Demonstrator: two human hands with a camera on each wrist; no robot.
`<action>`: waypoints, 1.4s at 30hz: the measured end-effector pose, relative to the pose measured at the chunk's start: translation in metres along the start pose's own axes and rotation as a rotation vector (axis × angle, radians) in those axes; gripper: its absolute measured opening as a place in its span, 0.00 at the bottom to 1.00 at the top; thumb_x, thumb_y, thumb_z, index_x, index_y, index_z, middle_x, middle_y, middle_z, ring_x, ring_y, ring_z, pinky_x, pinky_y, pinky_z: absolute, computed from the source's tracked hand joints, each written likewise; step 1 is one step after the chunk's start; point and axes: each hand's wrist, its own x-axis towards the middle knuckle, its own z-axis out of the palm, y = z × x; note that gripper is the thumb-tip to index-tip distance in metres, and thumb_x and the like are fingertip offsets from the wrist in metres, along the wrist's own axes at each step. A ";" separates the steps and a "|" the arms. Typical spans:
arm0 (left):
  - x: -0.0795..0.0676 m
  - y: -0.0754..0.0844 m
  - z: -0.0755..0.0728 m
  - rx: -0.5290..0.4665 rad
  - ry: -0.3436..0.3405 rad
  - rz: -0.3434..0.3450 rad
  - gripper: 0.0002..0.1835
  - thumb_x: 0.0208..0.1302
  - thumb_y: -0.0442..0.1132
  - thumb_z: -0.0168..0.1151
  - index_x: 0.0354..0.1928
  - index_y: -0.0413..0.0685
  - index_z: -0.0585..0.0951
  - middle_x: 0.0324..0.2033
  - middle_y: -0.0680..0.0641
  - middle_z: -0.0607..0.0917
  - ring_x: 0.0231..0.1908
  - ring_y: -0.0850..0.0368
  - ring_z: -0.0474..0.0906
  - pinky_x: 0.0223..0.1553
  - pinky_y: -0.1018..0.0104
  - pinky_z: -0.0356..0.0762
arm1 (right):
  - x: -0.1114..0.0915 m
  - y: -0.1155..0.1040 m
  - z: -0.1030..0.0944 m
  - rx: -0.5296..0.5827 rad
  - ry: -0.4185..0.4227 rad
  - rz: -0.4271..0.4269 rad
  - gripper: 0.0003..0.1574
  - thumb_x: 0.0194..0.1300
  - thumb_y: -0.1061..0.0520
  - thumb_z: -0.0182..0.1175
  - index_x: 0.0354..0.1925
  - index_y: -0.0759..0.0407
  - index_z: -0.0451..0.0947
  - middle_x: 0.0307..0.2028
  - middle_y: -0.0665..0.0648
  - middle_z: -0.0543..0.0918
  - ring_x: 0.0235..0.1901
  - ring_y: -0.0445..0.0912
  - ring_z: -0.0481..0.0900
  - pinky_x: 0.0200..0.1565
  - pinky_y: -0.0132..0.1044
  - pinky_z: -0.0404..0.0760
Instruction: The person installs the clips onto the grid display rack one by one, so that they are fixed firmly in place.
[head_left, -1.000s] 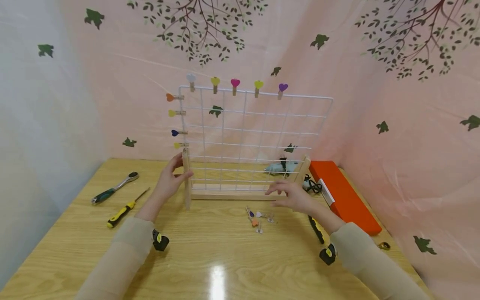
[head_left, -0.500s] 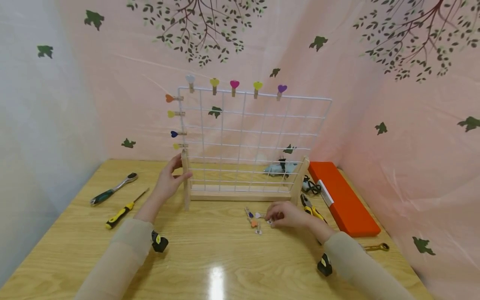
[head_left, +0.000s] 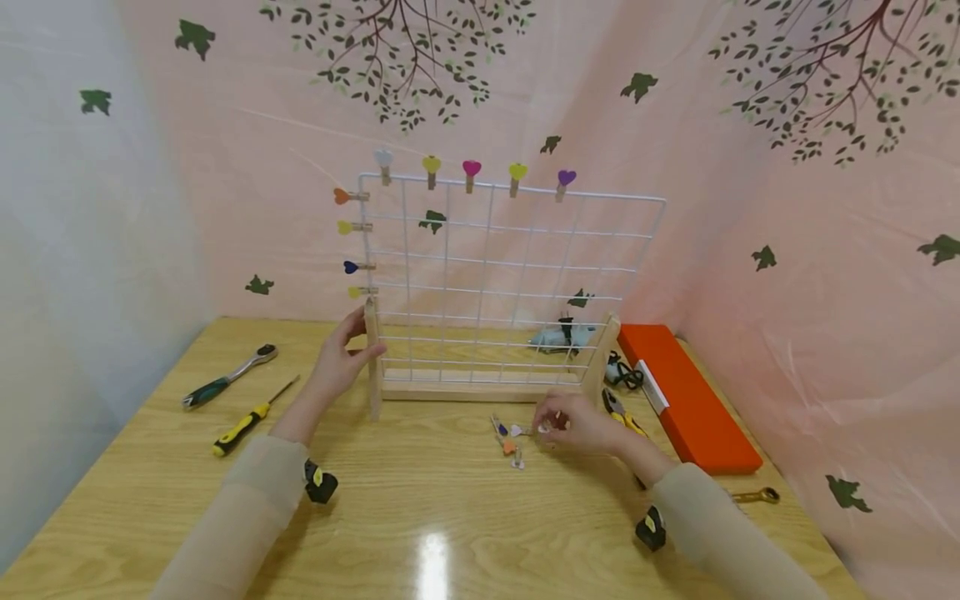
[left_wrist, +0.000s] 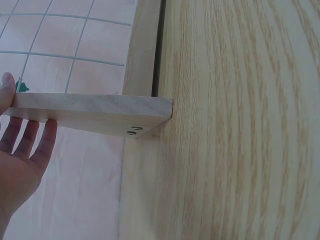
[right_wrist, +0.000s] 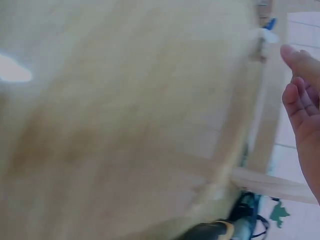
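Note:
A white wire grid stands in a wooden frame, with several heart-topped mini clothespins clipped along its top and left edges. My left hand holds the frame's left upright, thumb on one face and fingers on the other. In front of the frame, my right hand pinches a mini clothespin with a whitish heart, partly hidden by the fingers. Just left of that hand lie several loose clothespins, with orange, dark blue and white hearts. The right wrist view is blurred.
A ratchet and a yellow-black screwdriver lie at the left. Pliers, a wrench and a long orange box are on the right. Behind the grid sits a light-blue glue gun.
My right hand has come down from beside the frame to the loose clothespins, pinched one and lifted it slightly. My left hand keeps its hold on the upright.

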 end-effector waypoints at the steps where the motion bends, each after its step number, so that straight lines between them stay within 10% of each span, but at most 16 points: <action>1: 0.000 0.000 0.000 0.000 0.000 0.001 0.40 0.56 0.47 0.60 0.68 0.50 0.53 0.55 0.38 0.69 0.57 0.45 0.63 0.49 0.46 0.70 | 0.001 -0.008 -0.006 0.008 0.010 -0.002 0.11 0.51 0.64 0.65 0.36 0.58 0.77 0.30 0.54 0.75 0.25 0.46 0.72 0.27 0.32 0.76; 20: 0.001 0.001 0.001 -0.002 -0.007 0.000 0.39 0.57 0.45 0.60 0.68 0.51 0.53 0.55 0.38 0.69 0.57 0.45 0.63 0.49 0.48 0.71 | 0.027 -0.117 -0.141 -0.006 0.301 -0.080 0.13 0.59 0.69 0.54 0.43 0.68 0.78 0.40 0.60 0.75 0.33 0.41 0.70 0.30 0.26 0.73; 26: -0.004 0.019 -0.001 -0.023 -0.009 -0.014 0.38 0.58 0.40 0.59 0.67 0.46 0.53 0.54 0.34 0.68 0.56 0.41 0.63 0.49 0.43 0.68 | 0.038 -0.136 -0.190 -0.013 0.526 -0.145 0.13 0.59 0.71 0.53 0.43 0.73 0.75 0.35 0.59 0.76 0.30 0.43 0.70 0.26 0.22 0.68; 32: -0.006 0.029 -0.002 -0.025 -0.012 -0.019 0.37 0.58 0.36 0.58 0.67 0.44 0.53 0.54 0.34 0.68 0.57 0.41 0.62 0.49 0.45 0.70 | 0.052 -0.129 -0.230 -0.236 0.703 -0.006 0.13 0.60 0.57 0.56 0.44 0.55 0.80 0.36 0.45 0.80 0.31 0.39 0.69 0.22 0.27 0.62; 42: -0.004 0.024 -0.004 -0.011 -0.017 -0.024 0.37 0.59 0.36 0.58 0.67 0.44 0.52 0.54 0.34 0.68 0.56 0.42 0.63 0.49 0.44 0.69 | 0.075 -0.131 -0.252 -0.339 0.682 0.190 0.18 0.60 0.45 0.54 0.42 0.52 0.81 0.41 0.49 0.77 0.37 0.40 0.66 0.35 0.25 0.67</action>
